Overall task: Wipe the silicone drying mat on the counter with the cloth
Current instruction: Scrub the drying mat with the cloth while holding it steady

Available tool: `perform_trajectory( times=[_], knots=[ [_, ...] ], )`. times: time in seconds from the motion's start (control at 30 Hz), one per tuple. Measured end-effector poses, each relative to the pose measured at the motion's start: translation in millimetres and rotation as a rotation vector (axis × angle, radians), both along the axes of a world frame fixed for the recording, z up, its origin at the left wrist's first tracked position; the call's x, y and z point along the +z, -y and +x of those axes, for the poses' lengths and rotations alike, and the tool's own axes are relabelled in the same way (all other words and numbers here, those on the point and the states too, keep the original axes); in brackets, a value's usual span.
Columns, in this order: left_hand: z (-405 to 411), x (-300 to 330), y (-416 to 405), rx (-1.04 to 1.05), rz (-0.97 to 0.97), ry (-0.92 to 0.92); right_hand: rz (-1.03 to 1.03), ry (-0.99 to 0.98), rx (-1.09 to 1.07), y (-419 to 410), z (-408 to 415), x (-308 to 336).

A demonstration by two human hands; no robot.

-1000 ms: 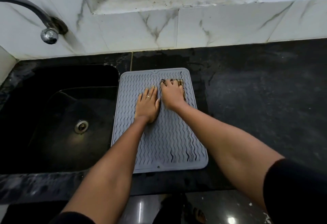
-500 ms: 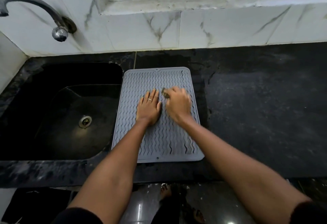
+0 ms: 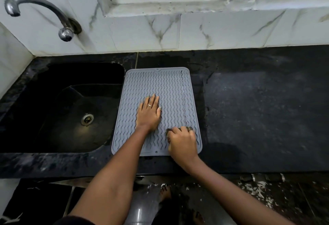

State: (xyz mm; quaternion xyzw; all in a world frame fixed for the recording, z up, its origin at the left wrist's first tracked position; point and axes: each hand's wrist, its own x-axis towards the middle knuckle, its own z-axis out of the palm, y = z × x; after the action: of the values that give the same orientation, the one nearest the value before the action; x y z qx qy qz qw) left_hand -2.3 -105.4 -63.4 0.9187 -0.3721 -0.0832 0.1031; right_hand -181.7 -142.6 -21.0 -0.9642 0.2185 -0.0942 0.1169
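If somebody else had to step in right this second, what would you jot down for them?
Left hand: flat, fingers straight, pressing the mat to hold it down.
Right hand: curled on the cloth, which shows only as a dark edge past the fingers, at the mat's near right corner.
Mat: flat on the counter, beside the sink.
Done: cannot tell how much is wiped; dark marks show near the right edge.
Left: carry on wiping, then lift both hands off.
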Motion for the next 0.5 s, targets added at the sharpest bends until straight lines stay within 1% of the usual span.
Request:
perform_trajectory(
  times=[0.07, 0.1, 0.17, 0.2, 0.27, 0.3, 0.33, 0.4, 0.5],
  knots=[
    [-6, 0, -6, 0.004, -0.011, -0.009, 0.128, 0.026, 0.012, 14, 12, 9],
    [-10, 0, -8, 0.004, -0.013, -0.013, 0.161, 0.071, 0.009, 24, 21, 12],
    [-15, 1, -11, 0.011, -0.009, -0.008, 0.176, 0.113, 0.018, 44, 42, 14],
    [-18, 1, -12, 0.019, -0.007, -0.007, 0.165, 0.061, 0.029, 52, 51, 14],
    [-24, 2, -16, 0.030, -0.005, -0.005, 0.077, -0.132, 0.042, 56, 64, 12],
    [-26, 2, -18, 0.034, -0.007, -0.008, 0.008, -0.181, 0.049, 54, 64, 8],
    [-29, 2, -21, 0.036, -0.007, -0.010, -0.051, -0.188, 0.051, 49, 60, 4],
    [-34, 1, -25, 0.037, -0.009, -0.013, -0.125, -0.133, 0.074, 38, 43, -2],
    [-38, 1, -28, 0.045, -0.009, -0.010, -0.180, -0.052, 0.141, 21, 5, -11]
  ],
)
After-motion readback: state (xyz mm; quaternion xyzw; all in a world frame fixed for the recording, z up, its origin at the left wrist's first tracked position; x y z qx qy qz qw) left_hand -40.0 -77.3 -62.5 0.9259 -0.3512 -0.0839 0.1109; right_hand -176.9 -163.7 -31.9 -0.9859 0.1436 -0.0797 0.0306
